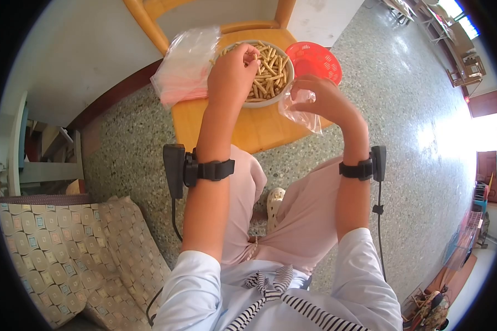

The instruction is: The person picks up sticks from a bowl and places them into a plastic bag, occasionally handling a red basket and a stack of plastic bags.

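1. Head view: clear plastic bags (182,66), stacked flat with a pinkish band at the near end, jut past the left edge of the wooden chair seat (243,131); left forearm and wrist stand over their right side.
2. Left hand (233,71) over the bowl's left half, fingers curled down at the sticks; cannot tell whether a piece is pinched, the back of the hand masking most of the grip.
3. Sticks (270,71): short, thin, golden-tan, jumbled in a pale round bowl (262,103) toward the seat's back edge, right below the left fingertips; left part of the heap covered.
4. Single clear bag (308,119), crinkled, glossy, near the seat's right front corner, hanging below the right hand (328,101), whose thumb and fingers grasp it; mouth hard to make out.
5. Red slotted basket (317,59) at the right edge, near rim partly behind that hand.
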Demonstrator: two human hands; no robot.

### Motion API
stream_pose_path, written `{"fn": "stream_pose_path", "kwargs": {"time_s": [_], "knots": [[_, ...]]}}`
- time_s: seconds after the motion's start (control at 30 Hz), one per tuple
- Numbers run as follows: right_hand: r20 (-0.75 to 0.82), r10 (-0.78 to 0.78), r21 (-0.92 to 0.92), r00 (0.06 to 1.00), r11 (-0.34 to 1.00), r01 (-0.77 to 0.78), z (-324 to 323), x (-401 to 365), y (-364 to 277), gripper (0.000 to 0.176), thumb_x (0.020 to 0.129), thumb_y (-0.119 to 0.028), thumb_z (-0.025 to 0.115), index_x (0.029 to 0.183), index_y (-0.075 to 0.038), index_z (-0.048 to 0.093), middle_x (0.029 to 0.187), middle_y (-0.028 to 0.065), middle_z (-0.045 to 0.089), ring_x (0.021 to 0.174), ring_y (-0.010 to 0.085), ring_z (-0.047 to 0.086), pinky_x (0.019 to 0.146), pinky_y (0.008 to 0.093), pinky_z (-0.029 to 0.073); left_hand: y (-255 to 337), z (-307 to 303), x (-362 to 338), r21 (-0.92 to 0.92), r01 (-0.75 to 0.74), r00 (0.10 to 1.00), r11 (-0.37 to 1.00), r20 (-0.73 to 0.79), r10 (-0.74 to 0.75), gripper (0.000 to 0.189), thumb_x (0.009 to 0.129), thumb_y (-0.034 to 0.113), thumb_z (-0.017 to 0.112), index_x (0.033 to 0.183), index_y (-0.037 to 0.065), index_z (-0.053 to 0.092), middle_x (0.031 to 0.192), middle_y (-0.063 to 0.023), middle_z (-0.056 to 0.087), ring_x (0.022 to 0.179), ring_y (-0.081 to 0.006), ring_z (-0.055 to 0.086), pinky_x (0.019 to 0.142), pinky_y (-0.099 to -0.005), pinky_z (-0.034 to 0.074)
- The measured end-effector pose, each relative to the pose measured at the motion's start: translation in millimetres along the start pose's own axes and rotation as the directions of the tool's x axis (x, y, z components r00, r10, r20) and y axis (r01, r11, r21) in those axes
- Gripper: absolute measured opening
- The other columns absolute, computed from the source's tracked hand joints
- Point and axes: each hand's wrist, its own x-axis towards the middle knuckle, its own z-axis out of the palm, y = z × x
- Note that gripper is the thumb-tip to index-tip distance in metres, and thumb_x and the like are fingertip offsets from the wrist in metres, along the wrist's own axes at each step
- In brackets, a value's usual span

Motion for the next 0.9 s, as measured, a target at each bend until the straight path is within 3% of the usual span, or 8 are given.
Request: {"fn": "stream_pose_path", "kwargs": {"time_s": [0.07, 0.13, 0.27, 0.33, 0.5, 0.57, 0.7, 0.9], "knots": [[0.012, 0.055, 0.031, 0.998, 0.998, -0.056, 0.5, 2.3, 0.2, 0.031, 0.080, -0.029, 0.079, 0.097, -0.006, 0.069, 0.098, 0.0113, 0.069, 0.094, 0.0287, 0.064, 0.083, 0.0386, 0.050, 1.5, -0.6, 0.8, 0.000, 0.009, 1.000, 1.000, -0.019, -0.009, 0.016, 0.087, 0.017, 0.067, 0.103, 0.013, 0.069, 0.093, -0.0042, 0.073, 0.081, -0.0243, 0.069, 0.072, -0.0377, 0.053], [-0.169, -0.016, 0.179, 0.986, 0.983, 0.047, 4.1, 6.6, -6.7, 0.030, 0.081, -0.030, 0.078, 0.094, -0.004, 0.069, 0.088, 0.0135, 0.067, 0.084, 0.0288, 0.063, 0.077, 0.0395, 0.049, 1.4, -1.1, 0.8, -0.020, -0.010, 0.999, 1.000, -0.048, 0.009, 0.017, 0.087, 0.018, 0.067, 0.103, 0.013, 0.069, 0.092, -0.0037, 0.073, 0.080, -0.0238, 0.068, 0.071, -0.0375, 0.053], [-0.197, 0.013, 0.278, 0.980, 0.960, 0.043, 15.3, 14.7, -29.6, 0.032, 0.083, -0.031, 0.077, 0.094, -0.002, 0.068, 0.090, 0.0154, 0.066, 0.084, 0.0290, 0.062, 0.076, 0.0375, 0.048, 8.9, -7.4, 1.5, -0.053, 0.002, 0.995, 0.999, -0.101, -0.008, 0.017, 0.087, 0.020, 0.068, 0.103, 0.013, 0.069, 0.091, -0.0024, 0.073, 0.077, -0.0227, 0.068, 0.071, -0.0370, 0.053], [-0.171, 0.042, 0.287, 0.984, 0.958, 0.009, 26.4, 17.9, -34.0, 0.035, 0.083, -0.032, 0.077, 0.094, -0.001, 0.068, 0.091, 0.0144, 0.068, 0.085, 0.0297, 0.063, 0.077, 0.0386, 0.048, 8.8, -8.0, 1.2, -0.056, -0.016, 0.993, 0.998, -0.116, 0.009, 0.017, 0.087, 0.020, 0.068, 0.103, 0.013, 0.069, 0.091, -0.0022, 0.073, 0.077, -0.0226, 0.068, 0.071, -0.0367, 0.052], [-0.030, -0.002, 0.211, 1.000, 0.977, 0.008, 19.9, 15.0, -29.1, 0.044, 0.081, -0.041, 0.078, 0.108, -0.008, 0.070, 0.113, 0.0135, 0.067, 0.104, 0.0308, 0.064, 0.088, 0.0409, 0.049, 11.1, -8.0, -0.6, -0.052, -0.040, 0.994, 0.998, -0.102, 0.035, 0.017, 0.087, 0.020, 0.068, 0.103, 0.013, 0.069, 0.092, -0.0021, 0.074, 0.077, -0.0218, 0.068, 0.071, -0.0361, 0.052], [-0.292, -0.105, 0.044, 0.951, 0.991, 0.123, 23.4, 16.7, -13.2, 0.046, 0.081, -0.040, 0.078, 0.117, -0.012, 0.069, 0.124, 0.0157, 0.062, 0.115, 0.0311, 0.060, 0.096, 0.0410, 0.047, 7.9, -6.6, 1.6, -0.121, -0.014, 0.995, 0.993, -0.099, 0.001, 0.017, 0.087, 0.021, 0.068, 0.102, 0.013, 0.069, 0.092, -0.0021, 0.074, 0.079, -0.0207, 0.069, 0.071, -0.0357, 0.053], [-0.368, -0.069, 0.100, 0.927, 0.989, 0.113, 13.8, 19.7, -15.5, 0.043, 0.084, -0.036, 0.076, 0.119, -0.013, 0.069, 0.127, 0.0167, 0.061, 0.119, 0.0314, 0.058, 0.100, 0.0405, 0.045, 10.6, -7.9, 0.5, -0.145, 0.009, 0.998, 0.989, -0.062, -0.018, 0.018, 0.087, 0.021, 0.068, 0.102, 0.012, 0.070, 0.093, -0.0030, 0.074, 0.081, -0.0204, 0.069, 0.072, -0.0354, 0.053], [-0.412, -0.020, 0.199, 0.911, 0.974, 0.112, 19.1, 26.7, -20.1, 0.029, 0.089, -0.025, 0.072, 0.111, -0.007, 0.070, 0.118, 0.0138, 0.064, 0.108, 0.0275, 0.062, 0.092, 0.0377, 0.048, 18.2, -6.4, -2.3, -0.226, -0.075, 0.997, 0.971, -0.019, 0.073, 0.020, 0.087, 0.020, 0.069, 0.105, 0.010, 0.071, 0.094, -0.0071, 0.074, 0.081, -0.0215, 0.069, 0.072, -0.0350, 0.053]]}}
